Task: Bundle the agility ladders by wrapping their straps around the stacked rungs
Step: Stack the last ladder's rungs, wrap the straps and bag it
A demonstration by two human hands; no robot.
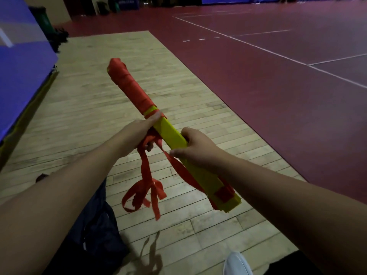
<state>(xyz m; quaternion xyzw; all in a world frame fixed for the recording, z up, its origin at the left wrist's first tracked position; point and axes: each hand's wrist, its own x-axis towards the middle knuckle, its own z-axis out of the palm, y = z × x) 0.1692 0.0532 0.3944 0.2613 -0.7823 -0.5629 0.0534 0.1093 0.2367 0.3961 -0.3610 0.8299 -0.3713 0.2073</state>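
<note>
A stack of yellow ladder rungs [172, 133] is held slanted above the floor, its far end up and left. Red strap [129, 86] is wound tightly round the far half of the stack. My left hand [139, 135] grips the loose red strap beside the stack's middle, with a fingertip lying on the last turn. Loose strap ends [145, 191] dangle below that hand in loops. My right hand [196, 149] grips the bare yellow part nearer me, thumb on top. Another red strap length runs under it to the near end [228, 197].
Pale wooden floorboards [99, 96] lie below, bordered on the right by dark red court floor [278, 76] with white lines. A blue mat [17, 56] stands at the left. My dark trouser leg [95, 225] and a white shoe [236, 263] are at the bottom.
</note>
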